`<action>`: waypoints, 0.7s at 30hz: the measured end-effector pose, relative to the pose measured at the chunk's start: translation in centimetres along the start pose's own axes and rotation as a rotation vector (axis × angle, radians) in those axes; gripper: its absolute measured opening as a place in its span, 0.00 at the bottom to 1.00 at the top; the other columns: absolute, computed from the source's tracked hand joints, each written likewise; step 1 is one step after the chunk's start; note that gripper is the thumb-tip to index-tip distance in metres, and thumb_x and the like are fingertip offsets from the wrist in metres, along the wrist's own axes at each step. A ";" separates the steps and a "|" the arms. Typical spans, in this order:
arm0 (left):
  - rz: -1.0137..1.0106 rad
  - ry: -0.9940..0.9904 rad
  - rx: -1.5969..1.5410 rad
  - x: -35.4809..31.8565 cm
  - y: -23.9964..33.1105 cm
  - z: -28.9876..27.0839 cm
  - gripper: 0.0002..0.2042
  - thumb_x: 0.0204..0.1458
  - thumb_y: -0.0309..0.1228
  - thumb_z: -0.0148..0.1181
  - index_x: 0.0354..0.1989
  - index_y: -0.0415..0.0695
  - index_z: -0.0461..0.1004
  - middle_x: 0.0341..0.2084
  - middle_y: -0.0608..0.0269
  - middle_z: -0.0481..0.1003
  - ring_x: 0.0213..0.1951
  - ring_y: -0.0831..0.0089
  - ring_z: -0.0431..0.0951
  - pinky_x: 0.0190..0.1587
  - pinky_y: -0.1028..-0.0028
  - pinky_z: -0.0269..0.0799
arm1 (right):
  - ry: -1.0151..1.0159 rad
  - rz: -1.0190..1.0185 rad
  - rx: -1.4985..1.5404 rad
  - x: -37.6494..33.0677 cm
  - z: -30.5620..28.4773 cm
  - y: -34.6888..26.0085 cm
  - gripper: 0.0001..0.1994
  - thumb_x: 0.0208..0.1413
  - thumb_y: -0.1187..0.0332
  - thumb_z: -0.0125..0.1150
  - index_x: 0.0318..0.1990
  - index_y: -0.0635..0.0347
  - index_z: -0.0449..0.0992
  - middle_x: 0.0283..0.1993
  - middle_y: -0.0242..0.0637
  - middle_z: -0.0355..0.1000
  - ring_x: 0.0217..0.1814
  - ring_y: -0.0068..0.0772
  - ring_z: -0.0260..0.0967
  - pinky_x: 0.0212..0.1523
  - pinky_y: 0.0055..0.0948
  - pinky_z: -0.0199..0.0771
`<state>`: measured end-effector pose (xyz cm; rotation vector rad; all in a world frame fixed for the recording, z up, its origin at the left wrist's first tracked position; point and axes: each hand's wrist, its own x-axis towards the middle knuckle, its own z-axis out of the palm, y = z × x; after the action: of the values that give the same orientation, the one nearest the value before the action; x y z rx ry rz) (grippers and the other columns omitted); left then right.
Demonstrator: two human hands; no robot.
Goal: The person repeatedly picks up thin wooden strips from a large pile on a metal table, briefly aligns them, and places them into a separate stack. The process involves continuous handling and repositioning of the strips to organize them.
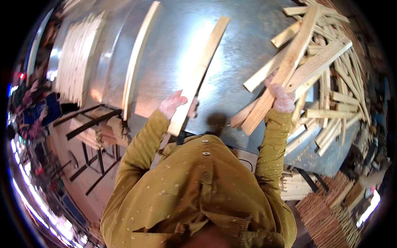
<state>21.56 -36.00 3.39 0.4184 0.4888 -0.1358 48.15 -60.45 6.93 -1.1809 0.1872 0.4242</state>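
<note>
Held slats, left-hand slat (202, 68) and right-hand slat (289, 58), sit over the big metal table (248, 37) in front of us, long axes near parallel, far ends leaning right. Jumbled slat pile (331, 111) spreads right; neat slat row (78, 58) far left, lone slat (138, 58) between that row and us. Our left hand (171, 105) grips its slat close to the near end, most length reaching away. Our right hand (283, 99) is closed round its slat nearer the near end too, and it's the hand nearer the pile, just beside it.
</note>
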 end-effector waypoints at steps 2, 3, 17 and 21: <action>0.042 0.013 -0.017 1.7 0.9 0.8 0.26 0.52 0.30 0.64 0.59 0.39 0.65 0.43 0.53 0.75 0.36 0.62 0.79 0.44 0.52 0.78 | -0.207 0.184 0.121 -1.2 2.8 2.6 0.24 0.51 0.84 0.60 0.57 0.66 0.68 0.41 0.46 0.74 0.40 0.36 0.77 0.31 0.29 0.79; 0.045 -0.057 -0.025 2.7 1.3 0.6 0.26 0.52 0.29 0.64 0.60 0.40 0.64 0.45 0.53 0.74 0.37 0.61 0.79 0.45 0.50 0.78 | -0.333 0.203 0.159 -0.8 3.9 5.0 0.22 0.53 0.82 0.60 0.56 0.66 0.69 0.45 0.49 0.75 0.42 0.35 0.78 0.31 0.27 0.79; 0.175 0.425 1.009 6.6 -0.7 -3.2 0.58 0.39 0.37 0.77 0.75 0.43 0.39 0.57 0.46 0.71 0.58 0.53 0.72 0.63 0.64 0.64 | -0.224 0.190 -1.417 5.7 15.9 12.4 0.37 0.66 0.38 0.30 0.64 0.61 0.68 0.63 0.57 0.67 0.68 0.56 0.62 0.68 0.43 0.59; -0.229 0.775 1.201 5.7 1.4 2.9 0.52 0.45 0.39 0.69 0.76 0.48 0.39 0.61 0.41 0.67 0.61 0.49 0.70 0.65 0.65 0.63 | -0.380 -0.029 -1.643 2.8 17.6 7.2 0.40 0.60 0.37 0.43 0.69 0.63 0.59 0.69 0.60 0.58 0.73 0.61 0.52 0.71 0.46 0.55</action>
<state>28.12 -36.11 3.50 1.6235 1.2076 -0.5022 46.28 -41.27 6.38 -2.6427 -0.6559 0.7973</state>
